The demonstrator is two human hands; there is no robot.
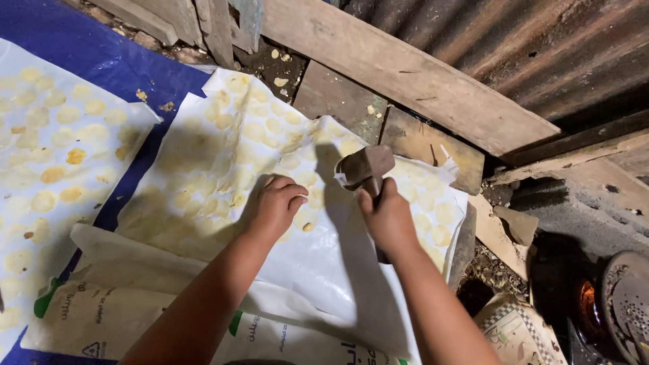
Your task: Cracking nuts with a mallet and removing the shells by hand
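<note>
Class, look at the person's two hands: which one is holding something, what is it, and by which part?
The right hand holds a wooden mallet by its handle, just under the head. The left hand holds nothing; it rests on the white sheet.

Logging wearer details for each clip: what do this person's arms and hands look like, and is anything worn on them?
Both forearms are bare up to the frame's lower edge: no sleeves or gloves show. The left hand and right hand carry no rings, watch or bands that can be seen. Both arms look slim. Nails are too small to judge.
</note>
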